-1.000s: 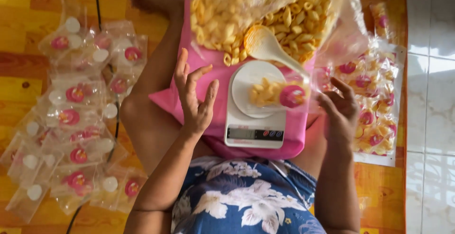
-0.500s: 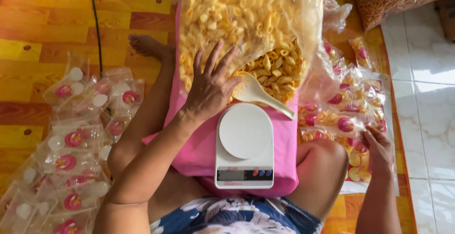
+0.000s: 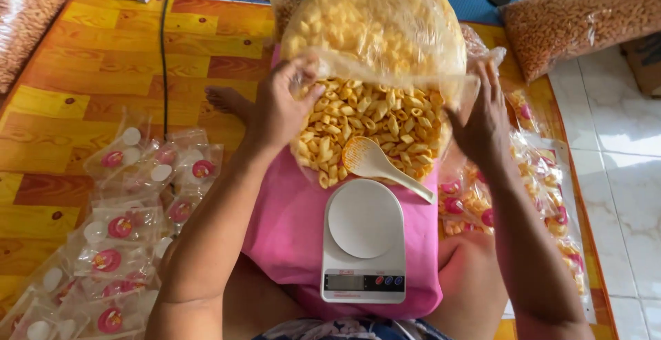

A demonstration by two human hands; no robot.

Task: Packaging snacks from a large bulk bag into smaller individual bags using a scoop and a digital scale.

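— What is in the person's hands, up in the middle of the frame?

— A big clear plastic bag of pale yellow shell-shaped snacks (image 3: 375, 65). The left hand (image 3: 282, 109) pinches the open rim on one side, and the right hand (image 3: 482, 120) does the same on the other; each grip is closed on thin film.

— How would it handle?

— Bulky but light, I'd judge. The film looks soft and slippery and the pieces brittle, so hold it at the rolled rim, not by squeezing the belly.

— And below it?

— A white plastic scoop (image 3: 375, 164) lies on the spilled snacks, just above a white digital kitchen scale (image 3: 363, 243) on a pink cloth (image 3: 286, 230) over the lap.

— The room?

— A wood-pattern floor mat (image 3: 89, 92), with small sealed snack packets (image 3: 131, 230) at lower left and white tile (image 3: 620, 175) at right.
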